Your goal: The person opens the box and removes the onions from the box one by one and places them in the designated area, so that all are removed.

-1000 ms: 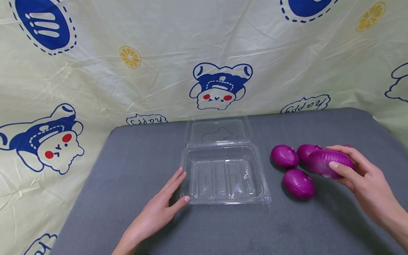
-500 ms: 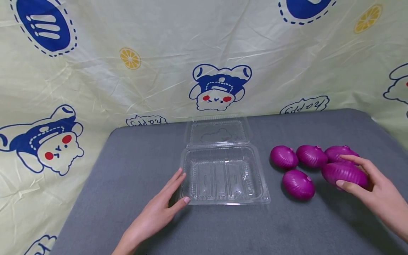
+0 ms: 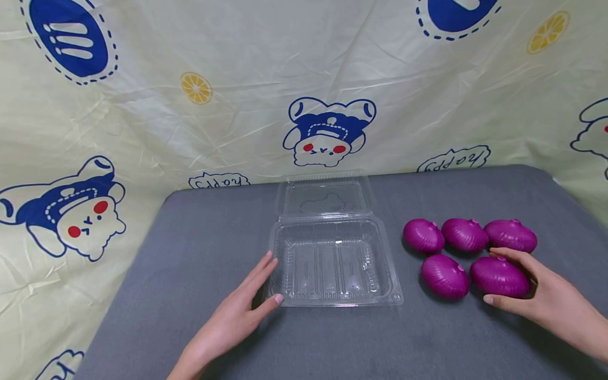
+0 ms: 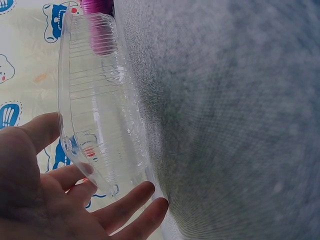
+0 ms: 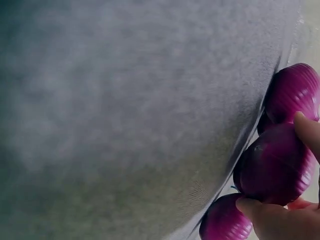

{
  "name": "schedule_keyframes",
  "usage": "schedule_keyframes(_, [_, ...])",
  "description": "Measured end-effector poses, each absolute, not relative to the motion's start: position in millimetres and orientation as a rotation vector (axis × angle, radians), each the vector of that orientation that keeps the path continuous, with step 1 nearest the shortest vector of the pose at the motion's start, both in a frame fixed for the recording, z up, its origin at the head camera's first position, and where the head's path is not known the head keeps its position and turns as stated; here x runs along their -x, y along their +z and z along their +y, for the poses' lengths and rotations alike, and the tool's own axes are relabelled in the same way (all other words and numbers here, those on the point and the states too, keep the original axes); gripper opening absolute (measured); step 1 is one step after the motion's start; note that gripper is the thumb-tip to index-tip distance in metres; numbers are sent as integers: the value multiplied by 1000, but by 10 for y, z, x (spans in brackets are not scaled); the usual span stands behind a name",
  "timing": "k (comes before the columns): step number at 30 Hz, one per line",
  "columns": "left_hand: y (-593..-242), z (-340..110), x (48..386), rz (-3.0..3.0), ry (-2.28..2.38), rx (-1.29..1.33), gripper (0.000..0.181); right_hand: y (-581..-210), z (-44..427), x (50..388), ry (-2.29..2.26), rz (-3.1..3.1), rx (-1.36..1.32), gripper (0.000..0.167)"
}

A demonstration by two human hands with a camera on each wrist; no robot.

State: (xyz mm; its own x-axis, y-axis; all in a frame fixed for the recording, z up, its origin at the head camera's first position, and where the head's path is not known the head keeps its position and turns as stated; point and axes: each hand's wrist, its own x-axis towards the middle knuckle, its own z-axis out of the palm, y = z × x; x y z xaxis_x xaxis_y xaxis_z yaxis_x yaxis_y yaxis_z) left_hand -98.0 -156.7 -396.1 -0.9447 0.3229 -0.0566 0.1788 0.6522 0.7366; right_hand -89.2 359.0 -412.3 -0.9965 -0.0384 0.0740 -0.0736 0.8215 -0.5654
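My right hand [image 3: 546, 295] has its thumb and fingers around a red onion [image 3: 500, 277] that sits at the near right of a group of red onions. In the right wrist view, thumb and fingertips lie against opposite sides of this onion [image 5: 275, 165]. My left hand [image 3: 233, 316] has its fingers spread at the left side of a clear plastic clamshell box [image 3: 332, 304]. The left wrist view has the thumb and fingers about the near corner of the box [image 4: 100, 110]; firm contact is hard to judge. The box stands with its lid [image 3: 326, 195] folded back.
Beside the held onion lies another red onion [image 3: 445, 277]. Behind them is a row of red onions, left [image 3: 423, 236], middle [image 3: 465, 235] and right [image 3: 511, 235]. Grey cloth covers the table [image 3: 332, 343]. A printed cream curtain [image 3: 237, 126] hangs at its back edge.
My right hand has carried its onion rightward, then lowered it toward me to the table beside the near onion. The back row now shows fully. The left hand and the box have stayed put.
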Motion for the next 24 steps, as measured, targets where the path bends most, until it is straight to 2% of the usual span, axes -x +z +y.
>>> schedule_keyframes(5, [-3964, -1566, 979, 2685, 1170, -411, 67, -4146, 3608, 867, 838, -3015, -81, 90])
schedule_keyframes(12, [-3963, -1567, 976, 2692, 1164, -414, 67, -4115, 3632, 793, 802, -3013, -151, 75])
schedule_keyframes(17, [-3965, -1567, 978, 2694, 1164, -411, 67, -4081, 3628, 776, 732, -3044, -184, 78])
schedule_keyframes(24, [-3964, -1565, 978, 2693, 1162, -410, 67, -4063, 3597, 808, 722, -3063, -88, 83])
